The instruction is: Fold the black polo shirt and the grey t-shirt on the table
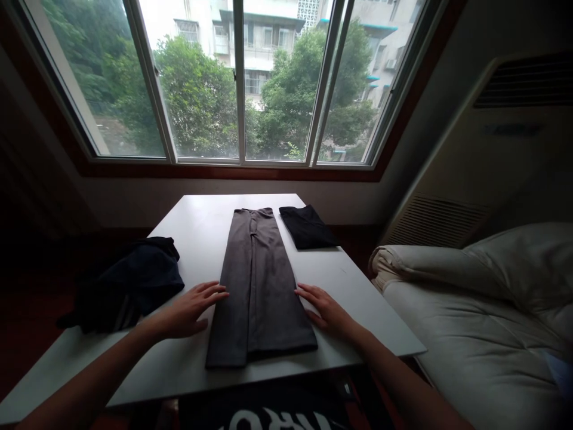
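A pair of grey trousers (273,286) lies lengthwise on the white table (201,233), its waist end toward the window and its legs toward me. One leg lies beside and partly over the other. My left hand (190,310) rests at the left edge of the trousers, fingertips on the cloth and fingers stretched out. At the right edge, my right hand (324,307) touches the fabric with its fingertips, fingers extended. Neither hand grips anything.
A folded black garment (308,227) lies at the table's far right. Dark crumpled clothes (129,283) hang over the left edge. A pale sofa (470,298) stands to the right, below a floor-standing air conditioner (483,143). Beyond the table is a window (242,89).
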`<state>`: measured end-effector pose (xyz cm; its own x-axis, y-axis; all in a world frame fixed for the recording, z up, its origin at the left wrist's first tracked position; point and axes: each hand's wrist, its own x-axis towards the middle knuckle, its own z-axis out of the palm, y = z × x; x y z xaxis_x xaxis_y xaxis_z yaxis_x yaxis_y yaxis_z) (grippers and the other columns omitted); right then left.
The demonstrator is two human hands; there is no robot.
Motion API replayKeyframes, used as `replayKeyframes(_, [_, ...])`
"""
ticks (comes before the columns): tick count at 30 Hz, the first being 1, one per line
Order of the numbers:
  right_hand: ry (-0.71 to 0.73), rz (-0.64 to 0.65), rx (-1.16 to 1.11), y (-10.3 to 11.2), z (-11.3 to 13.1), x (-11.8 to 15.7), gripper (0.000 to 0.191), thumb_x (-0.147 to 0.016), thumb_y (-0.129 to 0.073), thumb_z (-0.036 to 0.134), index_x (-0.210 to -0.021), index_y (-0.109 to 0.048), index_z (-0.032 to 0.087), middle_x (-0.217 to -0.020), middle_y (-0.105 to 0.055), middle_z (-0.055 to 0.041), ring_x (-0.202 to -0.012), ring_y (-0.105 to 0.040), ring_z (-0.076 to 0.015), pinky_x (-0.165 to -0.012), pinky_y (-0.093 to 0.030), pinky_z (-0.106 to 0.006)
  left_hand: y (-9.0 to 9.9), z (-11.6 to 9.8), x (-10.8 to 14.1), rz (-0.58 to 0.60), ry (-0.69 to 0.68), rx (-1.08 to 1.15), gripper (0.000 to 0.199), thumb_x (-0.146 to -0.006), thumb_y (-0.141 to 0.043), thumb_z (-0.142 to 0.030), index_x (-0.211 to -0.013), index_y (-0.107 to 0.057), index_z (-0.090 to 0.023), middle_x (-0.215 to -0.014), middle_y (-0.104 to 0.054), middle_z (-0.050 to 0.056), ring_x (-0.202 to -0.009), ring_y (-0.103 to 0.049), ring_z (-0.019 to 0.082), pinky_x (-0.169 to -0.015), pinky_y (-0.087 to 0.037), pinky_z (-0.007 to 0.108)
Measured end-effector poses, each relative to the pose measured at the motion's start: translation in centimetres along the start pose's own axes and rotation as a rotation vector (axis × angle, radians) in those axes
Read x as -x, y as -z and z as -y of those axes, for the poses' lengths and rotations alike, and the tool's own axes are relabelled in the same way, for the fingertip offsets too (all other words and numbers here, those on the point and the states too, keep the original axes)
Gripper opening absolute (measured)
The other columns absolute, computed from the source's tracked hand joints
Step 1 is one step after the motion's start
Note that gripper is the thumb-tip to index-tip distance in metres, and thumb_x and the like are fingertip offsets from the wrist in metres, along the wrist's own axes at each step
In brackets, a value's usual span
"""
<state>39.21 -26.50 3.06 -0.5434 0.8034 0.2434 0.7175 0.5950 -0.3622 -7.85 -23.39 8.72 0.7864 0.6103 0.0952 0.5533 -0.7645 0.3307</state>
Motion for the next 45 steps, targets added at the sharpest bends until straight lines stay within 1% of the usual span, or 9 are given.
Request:
replayKeyframes(3, [0.034,0.12,-0.011,0.6,0.3,-0.4,0.085,-0.091,-0.071,0.036,-0.165,-0.03,0.034,-0.173,-0.02,-0.0084,-0.159,-0.021,-0.0338,-0.128,-0.023,-0.057,-1.4,0.9,1.6,0.004,0.032,-0.031,0.092,-0.08,-0.062,-0.007,-0.163,-0.034,-0.036,-0.17,-0.032,0.005,-0.157,-0.027,0.034,-0.124,-0.034,0.057])
replayKeyframes(5, [0.089,0.154,-0.026,0.9,0.7,-0.8,0.086,-0.088,-0.073,0.034,-0.164,-0.034,0.034,-0.175,-0.014,-0.0072,-0.16,-0.014,-0.0344,-0.128,-0.02,-0.057,-1.9,0.4,1.7,-0.025,0.019,-0.031,0.088,-0.084,-0.064,-0.012,-0.163,-0.034,-0.035,-0.17,-0.03,0.007,-0.158,-0.024,0.034,-0.125,-0.031,0.058])
replayKeyframes(12, [0.218,0.068,-0.033,1.3,1.9,-0.9,0.065,-0.081,-0.068,0.018,-0.145,-0.059,0.026,-0.167,-0.034,-0.0104,-0.156,-0.03,-0.0313,-0.125,-0.032,-0.053,-2.2,-2.2,-0.7,0.002,-0.148,-0.025,0.072,-0.081,-0.071,-0.018,-0.15,-0.054,-0.032,-0.161,-0.046,0.009,-0.154,-0.032,0.036,-0.127,-0.021,0.063])
replayKeyframes(18, [0.329,0.093,0.011,0.2,4.4,0.2,0.059,-0.09,-0.072,0.029,-0.147,-0.059,0.03,-0.161,-0.046,-0.0088,-0.153,-0.037,-0.032,-0.127,-0.027,-0.057,-2.5,-2.4,-1.4,-0.034,-0.224,-0.022,0.048,-0.087,-0.068,-0.017,-0.133,-0.068,-0.031,-0.145,-0.063,0.007,-0.141,-0.05,0.031,-0.126,-0.029,0.057])
replayKeyframes(23, [0.205,0.05,-0.041,-0.5,4.7,1.1,0.054,-0.092,-0.066,0.019,-0.145,-0.059,0.027,-0.155,-0.054,-0.0098,-0.146,-0.048,-0.0273,-0.125,-0.034,-0.052,-1.4,-3.4,-1.9,-0.032,-0.267,0.07,0.029,-0.094,-0.061,-0.017,-0.119,-0.072,-0.028,-0.121,-0.074,0.004,-0.121,-0.066,0.023,-0.124,-0.035,0.048])
replayKeyframes(28, [0.198,0.019,-0.039,-0.3,3.6,1.0,0.052,-0.085,-0.066,0.012,-0.135,-0.066,0.026,-0.158,-0.05,-0.0092,-0.152,-0.039,-0.0298,-0.126,-0.03,-0.055,-1.0,-4.0,-2.0,-0.01,-0.21,0.125,0.025,-0.1,-0.059,-0.027,-0.122,-0.072,-0.027,-0.119,-0.075,0.006,-0.109,-0.071,0.021,-0.121,-0.039,0.046])
replayKeyframes(32, [0.213,0.039,0.016,0.4,3.2,-0.5,0.072,-0.081,-0.058,0.002,-0.146,-0.061,0.033,-0.162,-0.045,-0.004,-0.156,-0.031,-0.0287,-0.126,-0.028,-0.056,-0.9,-4.4,-2.4,0.012,-0.164,0.167,0.027,-0.104,-0.056,-0.029,-0.126,-0.071,-0.029,-0.12,-0.075,0.004,-0.112,-0.07,0.021,-0.125,-0.033,0.047])
replayKeyframes(38, [0.299,0.059,-0.115,0.8,4.8,-1.5,0.072,-0.082,-0.048,-0.001,-0.144,-0.063,0.032,-0.144,-0.065,-0.003,-0.142,-0.053,-0.0219,-0.126,-0.031,-0.051,1.5,-6.0,-2.6,0.023,-0.142,0.356,0.034,-0.108,-0.048,-0.037,-0.127,-0.073,-0.025,-0.121,-0.075,0.008,-0.11,-0.069,0.022,-0.11,-0.048,0.039])
replayKeyframes(45, [0.356,-0.065,-0.294,3.2,7.1,1.1,0.042,-0.098,-0.057,0.028,-0.138,-0.067,0.025,-0.133,-0.071,-0.0096,-0.131,-0.063,-0.0259,-0.121,-0.04,-0.049,5.5,-7.6,-1.4,0.184,-0.079,0.58,0.039,-0.108,-0.046,-0.041,-0.13,-0.073,-0.022,-0.129,-0.072,0.011,-0.114,-0.068,0.024,-0.102,-0.052,0.035])
